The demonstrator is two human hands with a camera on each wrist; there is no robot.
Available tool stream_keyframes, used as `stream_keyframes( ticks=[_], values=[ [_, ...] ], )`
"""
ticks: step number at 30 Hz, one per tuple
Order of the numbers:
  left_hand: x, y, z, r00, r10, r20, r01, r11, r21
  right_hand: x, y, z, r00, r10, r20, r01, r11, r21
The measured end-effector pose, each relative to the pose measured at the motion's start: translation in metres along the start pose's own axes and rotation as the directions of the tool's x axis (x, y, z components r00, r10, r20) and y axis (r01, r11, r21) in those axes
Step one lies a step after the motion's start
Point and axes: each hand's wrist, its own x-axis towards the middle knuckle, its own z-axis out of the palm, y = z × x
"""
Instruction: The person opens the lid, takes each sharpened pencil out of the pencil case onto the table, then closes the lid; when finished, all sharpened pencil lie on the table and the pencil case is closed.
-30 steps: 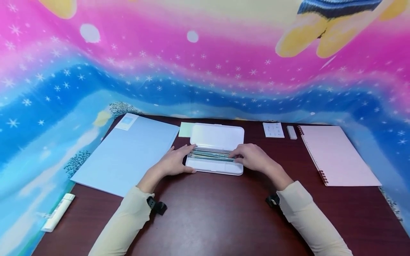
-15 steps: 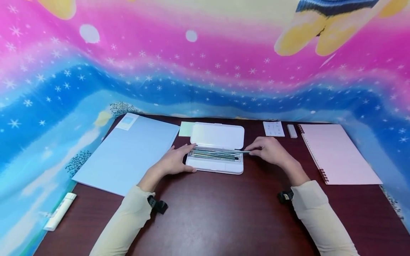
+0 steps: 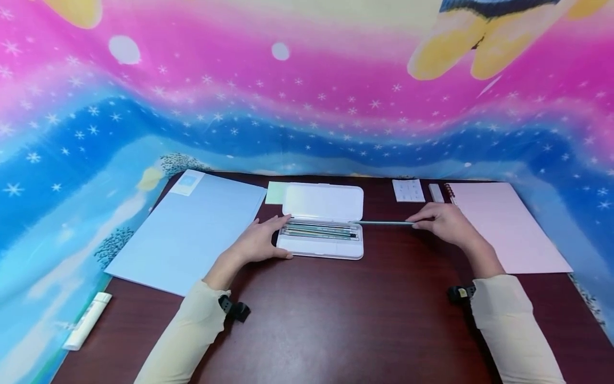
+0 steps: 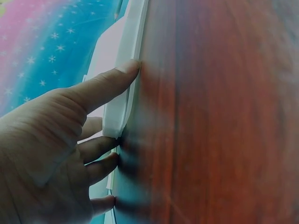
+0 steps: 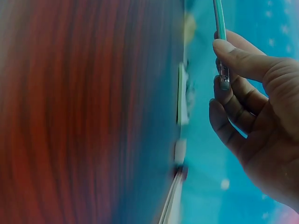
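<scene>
A white pencil case (image 3: 320, 248) lies with its lid raised, several green pencils (image 3: 316, 231) inside. My left hand (image 3: 256, 241) holds its left end, thumb on the front edge and index finger by the hinge. In the left wrist view the thumb (image 4: 112, 84) presses the case's side (image 4: 117, 112) while the other fingers spread behind it. My right hand (image 3: 446, 221) pinches a green pencil (image 3: 384, 223) near one end. The pencil's far tip is by the case's right hinge. In the right wrist view, thumb and index finger grip the pencil (image 5: 219, 18) just above its metal-banded end.
A light blue folder (image 3: 201, 229) lies at left, with a white tube-like item (image 3: 87, 321) near the table's left edge. Green paper (image 3: 275, 193) sits behind the case. At the back right are a small printed card (image 3: 408, 191), an eraser (image 3: 435, 192) and a pink spiral notebook (image 3: 518, 229).
My right hand has picked a pencil out of the case and drawn it rightward, almost fully beyond the case's right end. The left hand stays on the case.
</scene>
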Motion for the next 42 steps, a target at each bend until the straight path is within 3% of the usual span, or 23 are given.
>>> stream_keyframes(
  ticks=[4,9,19,42],
  values=[
    [0.001,0.0,-0.001,1.0,-0.002,-0.008,0.002,1.0,0.007,-0.01,0.015,-0.012,0.999,0.048,0.003,-0.048,0.999,0.006],
    [0.001,-0.001,0.0,1.0,-0.004,-0.011,0.005,1.0,0.01,-0.018,0.031,-0.021,0.985,0.16,0.064,-0.163,0.986,0.041],
    [-0.002,0.001,0.0,1.0,-0.015,-0.013,0.015,1.0,-0.004,-0.021,0.052,-0.019,0.948,0.273,0.165,-0.293,0.95,0.11],
    [-0.003,-0.001,0.004,0.999,-0.019,-0.032,0.019,1.0,-0.016,-0.011,0.06,-0.016,0.926,0.307,0.217,-0.34,0.931,0.135]
  ],
)
